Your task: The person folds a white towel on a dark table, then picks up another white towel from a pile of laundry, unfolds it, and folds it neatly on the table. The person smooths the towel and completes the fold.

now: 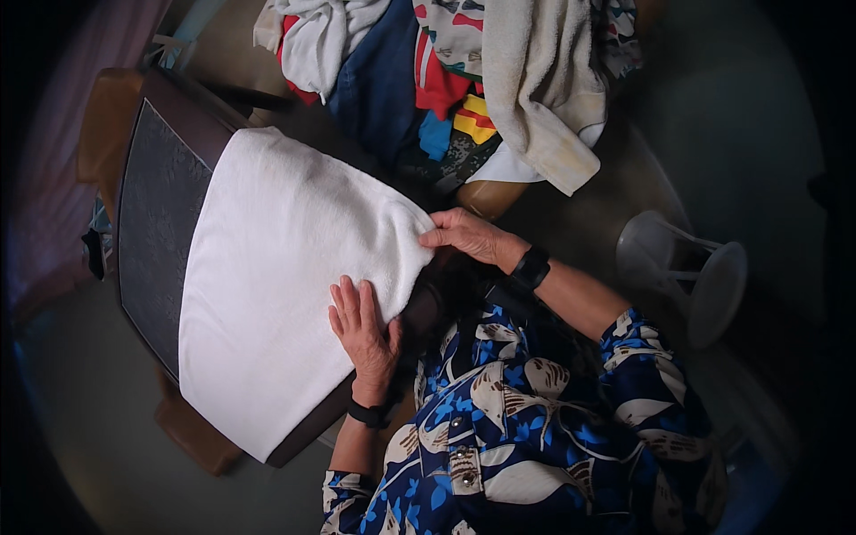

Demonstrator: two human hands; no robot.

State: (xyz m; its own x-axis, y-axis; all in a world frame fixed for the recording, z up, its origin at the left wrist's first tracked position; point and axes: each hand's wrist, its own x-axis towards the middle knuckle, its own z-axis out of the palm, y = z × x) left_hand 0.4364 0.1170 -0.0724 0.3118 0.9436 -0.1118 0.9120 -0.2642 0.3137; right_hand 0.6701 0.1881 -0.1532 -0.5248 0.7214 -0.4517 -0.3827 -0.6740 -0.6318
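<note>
A white towel [281, 281] lies spread over a dark table [164, 221], covering most of its top and hanging over the near edge. My left hand [364, 328] rests palm down on the cloth near that edge, its fingers a little apart and holding nothing. With thumb and fingers, my right hand [471, 235] pinches the towel's right corner. Soft folds run through the fabric beside this corner. A black band circles each of my wrists.
Beyond the table is a heap of clothes, with a cream fleece garment [542, 100], dark blue cloth [371, 80] and red fabric [438, 83]. A white plastic stool [715, 294] is at the right. Brown chair parts [107, 127] show at the left.
</note>
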